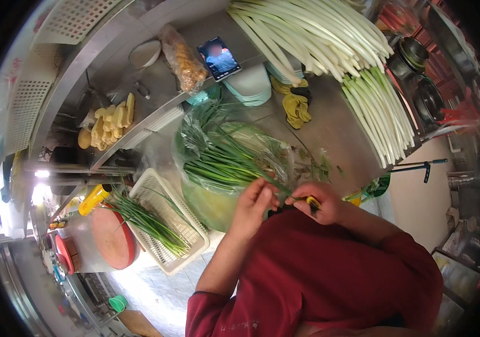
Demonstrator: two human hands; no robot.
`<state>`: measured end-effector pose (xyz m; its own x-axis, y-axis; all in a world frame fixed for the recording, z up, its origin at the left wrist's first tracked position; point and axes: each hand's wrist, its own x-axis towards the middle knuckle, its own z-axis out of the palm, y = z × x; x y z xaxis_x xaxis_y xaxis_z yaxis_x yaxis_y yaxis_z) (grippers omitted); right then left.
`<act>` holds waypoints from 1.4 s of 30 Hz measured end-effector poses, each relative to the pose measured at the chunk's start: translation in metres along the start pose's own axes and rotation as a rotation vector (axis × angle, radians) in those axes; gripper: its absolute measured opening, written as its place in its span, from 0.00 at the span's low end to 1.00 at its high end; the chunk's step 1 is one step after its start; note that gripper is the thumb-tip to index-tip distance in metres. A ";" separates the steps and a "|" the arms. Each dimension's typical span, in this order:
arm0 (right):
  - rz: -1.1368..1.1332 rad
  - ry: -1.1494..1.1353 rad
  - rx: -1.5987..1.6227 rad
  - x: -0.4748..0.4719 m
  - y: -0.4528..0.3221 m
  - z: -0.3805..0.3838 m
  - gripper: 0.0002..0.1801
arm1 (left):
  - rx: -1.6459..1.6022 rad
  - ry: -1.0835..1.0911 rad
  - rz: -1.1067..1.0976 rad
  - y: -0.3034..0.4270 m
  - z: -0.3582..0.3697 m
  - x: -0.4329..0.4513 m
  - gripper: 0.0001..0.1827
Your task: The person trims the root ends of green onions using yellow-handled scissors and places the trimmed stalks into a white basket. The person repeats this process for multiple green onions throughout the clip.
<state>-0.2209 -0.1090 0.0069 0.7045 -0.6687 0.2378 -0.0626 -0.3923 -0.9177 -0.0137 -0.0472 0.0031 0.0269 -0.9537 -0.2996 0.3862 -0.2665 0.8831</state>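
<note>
Close to my body, my left hand (257,197) holds a green scallion (277,184) between thumb and fingers. The root end of that stalk runs to my right hand (316,202), which grips a small tool with a yellow and black handle (313,202); its blade is not visible. Just beyond my hands, a heap of green scallions (219,168) lies in an open clear plastic bag (189,139) over a round green surface (206,206). More scallions (151,227) lie across a white plastic basket (166,264) to the left.
Large bundles of trimmed leeks or big scallions (307,33) fill the far right of the metal counter (328,122). A yellow cloth (295,109), stacked pale trays (250,86) and a lit phone (219,59) stand beyond the bag. Red-rimmed round boards (111,238) are left of the basket.
</note>
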 end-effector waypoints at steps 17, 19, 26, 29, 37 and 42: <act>0.342 -0.057 0.157 -0.015 0.024 0.014 0.10 | 0.145 0.143 0.062 -0.020 0.014 -0.006 0.14; 0.315 -0.018 0.125 -0.020 0.033 0.018 0.10 | 0.195 0.127 0.054 -0.019 0.010 -0.008 0.15; 0.397 0.113 0.197 -0.024 0.042 0.022 0.06 | 0.268 0.237 0.150 -0.035 0.022 -0.016 0.16; 0.515 0.156 0.328 -0.025 0.047 0.015 0.05 | 0.162 0.368 0.265 -0.034 0.023 -0.019 0.16; 0.623 0.308 -0.101 -0.065 0.185 -0.040 0.12 | 0.529 0.858 0.402 0.030 -0.171 -0.057 0.15; 0.757 0.228 -0.379 -0.087 0.232 -0.062 0.12 | 1.211 0.944 -0.075 -0.025 -0.320 -0.072 0.25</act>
<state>-0.3404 -0.1814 -0.2071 0.2224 -0.9286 -0.2970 -0.7152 0.0516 -0.6970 0.2702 0.0733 -0.1132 0.7789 -0.6247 -0.0546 -0.5315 -0.7040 0.4711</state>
